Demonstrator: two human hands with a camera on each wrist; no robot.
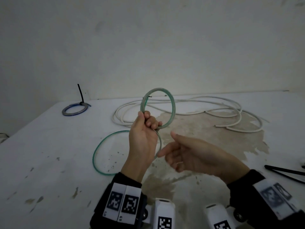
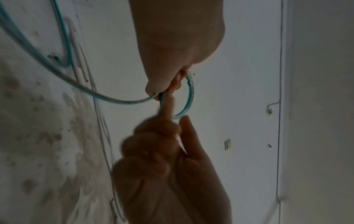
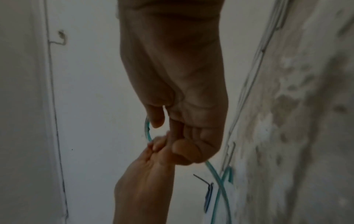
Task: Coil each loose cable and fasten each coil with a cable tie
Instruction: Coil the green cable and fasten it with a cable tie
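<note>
From the head view, my left hand (image 1: 143, 138) grips a green cable (image 1: 158, 108) coil raised above the tabletop (image 1: 49, 162); my right hand (image 1: 194, 156), just right of it, has loose fingers pinching the trailing strand. A white cable (image 1: 198, 104) sprawls beyond both hands, a tied blue coil (image 1: 75, 109) far left, black cable ties (image 1: 285, 174) right.

Left wrist view: fingers (image 2: 177, 82) curl round the loop.

Right wrist view: blurred; my right hand's hold is unclear.

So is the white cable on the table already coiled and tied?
No, the white cable sprawls in loose loops across the table with no tie on it, unlike the tied blue coil.
</note>
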